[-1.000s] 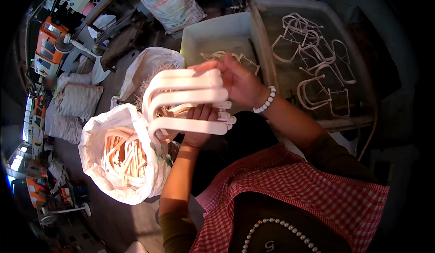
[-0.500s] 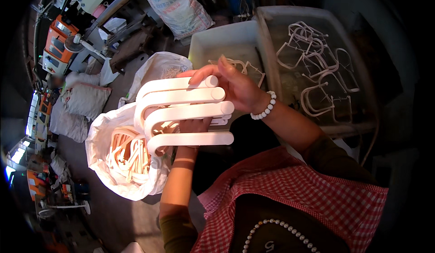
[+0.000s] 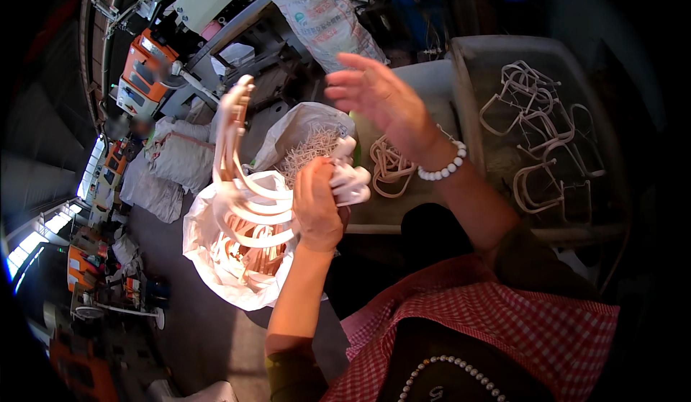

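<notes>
Several pale pink curved plastic strips, bunched together, are gripped in my left hand. Their long curved ends stick out to the left, over a white sack that holds more such strips. Their short rounded ends poke out on the right side of my fist. Apart from them, my right hand, with a white bead bracelet at the wrist, is raised with its fingers stretched out and slightly blurred. Beyond my left hand stands another white sack full of small thin pink pieces.
To the right, a large grey bin holds tangled curved strips. A paler bin beside it has a few more strips. A tall printed sack stands at the back. Orange-and-white machines and filled sacks are at the left.
My right hand has come off the strips and moved up, fingers spread. My left hand has turned the bunch, so its curved ends swing left and upward. The view has shifted slightly.
</notes>
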`<state>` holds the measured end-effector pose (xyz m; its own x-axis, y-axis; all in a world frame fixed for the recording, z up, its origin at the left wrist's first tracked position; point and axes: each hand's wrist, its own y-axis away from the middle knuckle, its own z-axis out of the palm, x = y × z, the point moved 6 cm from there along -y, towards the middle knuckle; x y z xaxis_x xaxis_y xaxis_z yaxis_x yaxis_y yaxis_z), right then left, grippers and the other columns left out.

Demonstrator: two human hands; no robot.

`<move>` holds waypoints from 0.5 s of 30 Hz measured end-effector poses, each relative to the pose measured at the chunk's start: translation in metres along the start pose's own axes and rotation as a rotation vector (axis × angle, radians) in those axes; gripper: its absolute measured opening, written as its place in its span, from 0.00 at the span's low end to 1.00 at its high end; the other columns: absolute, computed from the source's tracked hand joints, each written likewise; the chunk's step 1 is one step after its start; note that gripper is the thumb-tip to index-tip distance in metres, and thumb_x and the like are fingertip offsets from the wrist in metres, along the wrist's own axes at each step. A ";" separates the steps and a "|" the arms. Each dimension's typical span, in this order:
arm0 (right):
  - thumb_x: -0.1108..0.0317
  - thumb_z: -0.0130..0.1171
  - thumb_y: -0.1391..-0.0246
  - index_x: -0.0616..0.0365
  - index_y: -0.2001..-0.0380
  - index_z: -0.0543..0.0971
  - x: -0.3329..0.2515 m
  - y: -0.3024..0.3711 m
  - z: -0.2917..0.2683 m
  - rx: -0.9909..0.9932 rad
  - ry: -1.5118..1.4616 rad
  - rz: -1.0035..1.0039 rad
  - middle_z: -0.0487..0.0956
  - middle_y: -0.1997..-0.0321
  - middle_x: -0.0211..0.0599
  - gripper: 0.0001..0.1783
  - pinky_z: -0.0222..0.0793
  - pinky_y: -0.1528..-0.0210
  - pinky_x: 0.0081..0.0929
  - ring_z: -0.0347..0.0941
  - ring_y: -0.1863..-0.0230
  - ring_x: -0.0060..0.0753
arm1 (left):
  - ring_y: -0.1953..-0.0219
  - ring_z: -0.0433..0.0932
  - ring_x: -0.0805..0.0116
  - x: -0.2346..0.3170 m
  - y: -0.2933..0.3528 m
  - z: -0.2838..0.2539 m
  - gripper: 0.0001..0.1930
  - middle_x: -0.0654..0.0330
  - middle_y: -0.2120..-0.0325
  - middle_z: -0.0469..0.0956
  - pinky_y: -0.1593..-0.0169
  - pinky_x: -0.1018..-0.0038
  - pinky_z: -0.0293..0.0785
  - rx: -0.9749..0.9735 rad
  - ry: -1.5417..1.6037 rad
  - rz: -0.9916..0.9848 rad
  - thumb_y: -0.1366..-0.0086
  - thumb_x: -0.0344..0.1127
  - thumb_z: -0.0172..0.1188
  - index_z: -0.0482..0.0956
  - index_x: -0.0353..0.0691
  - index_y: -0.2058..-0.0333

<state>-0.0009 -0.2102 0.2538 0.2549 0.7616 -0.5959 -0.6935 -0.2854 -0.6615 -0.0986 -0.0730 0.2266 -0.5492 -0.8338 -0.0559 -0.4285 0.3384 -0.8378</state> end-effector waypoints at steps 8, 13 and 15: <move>0.63 0.57 0.42 0.62 0.40 0.63 0.027 0.045 0.018 -0.199 0.098 0.318 0.72 0.48 0.37 0.30 0.65 0.44 0.25 0.68 0.46 0.26 | 0.59 0.76 0.69 0.001 -0.024 -0.008 0.17 0.57 0.60 0.75 0.57 0.75 0.74 0.171 1.282 -0.983 0.37 0.28 0.58 0.69 0.31 0.50; 0.67 0.60 0.45 0.64 0.41 0.63 0.056 0.073 0.030 -0.263 -0.131 0.670 0.73 0.49 0.39 0.31 0.68 0.48 0.25 0.71 0.50 0.26 | 0.55 0.76 0.62 0.000 0.008 0.015 0.19 0.53 0.55 0.74 0.52 0.68 0.75 0.099 1.555 -1.246 0.36 0.29 0.57 0.67 0.32 0.48; 0.66 0.60 0.45 0.65 0.43 0.64 0.063 0.081 0.028 -0.262 -0.049 0.749 0.73 0.50 0.39 0.29 0.70 0.51 0.26 0.72 0.52 0.26 | 0.55 0.76 0.62 -0.005 0.023 0.019 0.18 0.53 0.55 0.74 0.52 0.67 0.75 0.115 1.558 -1.280 0.36 0.29 0.57 0.67 0.32 0.48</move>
<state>-0.0599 -0.1684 0.1756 -0.2505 0.3361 -0.9079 -0.4861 -0.8547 -0.1823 -0.0924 -0.0691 0.1973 -0.0823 0.5121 0.8550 -0.9941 -0.1033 -0.0338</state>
